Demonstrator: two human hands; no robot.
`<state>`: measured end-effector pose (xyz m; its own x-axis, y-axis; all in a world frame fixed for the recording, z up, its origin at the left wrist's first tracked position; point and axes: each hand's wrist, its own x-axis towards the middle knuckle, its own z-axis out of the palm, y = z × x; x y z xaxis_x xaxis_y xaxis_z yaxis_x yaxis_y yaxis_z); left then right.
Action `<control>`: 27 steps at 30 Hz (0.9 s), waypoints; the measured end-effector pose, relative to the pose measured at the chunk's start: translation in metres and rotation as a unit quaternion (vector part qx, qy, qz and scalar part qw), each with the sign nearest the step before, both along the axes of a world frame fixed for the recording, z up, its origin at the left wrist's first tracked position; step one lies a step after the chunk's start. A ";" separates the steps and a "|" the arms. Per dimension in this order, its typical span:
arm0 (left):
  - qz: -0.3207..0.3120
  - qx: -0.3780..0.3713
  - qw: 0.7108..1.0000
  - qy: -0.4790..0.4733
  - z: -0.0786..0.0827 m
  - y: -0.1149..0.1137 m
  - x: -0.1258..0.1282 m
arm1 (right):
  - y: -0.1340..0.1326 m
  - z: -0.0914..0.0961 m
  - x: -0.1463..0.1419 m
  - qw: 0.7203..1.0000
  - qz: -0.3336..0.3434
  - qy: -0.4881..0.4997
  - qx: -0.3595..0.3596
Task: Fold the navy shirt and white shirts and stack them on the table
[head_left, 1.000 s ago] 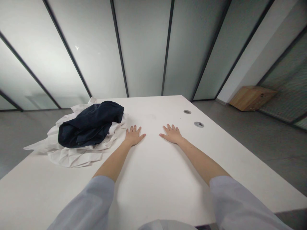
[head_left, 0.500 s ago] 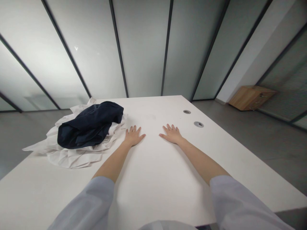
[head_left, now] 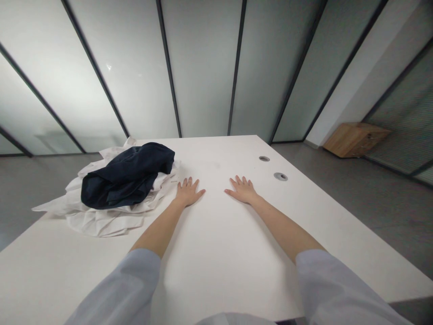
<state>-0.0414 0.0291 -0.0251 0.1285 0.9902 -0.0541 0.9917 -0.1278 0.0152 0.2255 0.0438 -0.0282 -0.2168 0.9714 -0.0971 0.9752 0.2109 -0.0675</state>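
Observation:
My left hand lies flat on the white table, palm down, fingers spread, holding nothing. My right hand lies flat the same way a little to its right, also with nothing in it. Just left of my left hand sits a crumpled pile of white cloth with a dark navy garment heaped on top. The left hand's fingertips are close to the pile's edge but apart from it. Both forearms are bare, with pale sleeves pushed up near the elbows.
Two round cable grommets are set into the table at the right rear. Frosted glass panels with dark frames stand behind the table. A wooden cabinet sits on the grey floor at the far right.

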 end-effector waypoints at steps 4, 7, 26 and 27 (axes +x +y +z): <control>0.001 -0.002 1.000 0.007 0.003 -0.002 0.001 | 0.000 0.000 0.000 1.000 0.001 0.000 0.000; 0.001 -0.005 1.000 0.006 0.005 -0.003 0.001 | 0.000 0.000 0.001 1.000 0.003 0.000 0.002; 0.000 -0.002 1.000 0.004 0.002 -0.001 0.001 | 0.001 0.000 0.001 1.000 0.002 -0.011 0.000; -0.001 -0.001 1.000 0.005 0.002 -0.001 0.001 | 0.001 -0.001 0.001 1.000 0.002 -0.011 0.001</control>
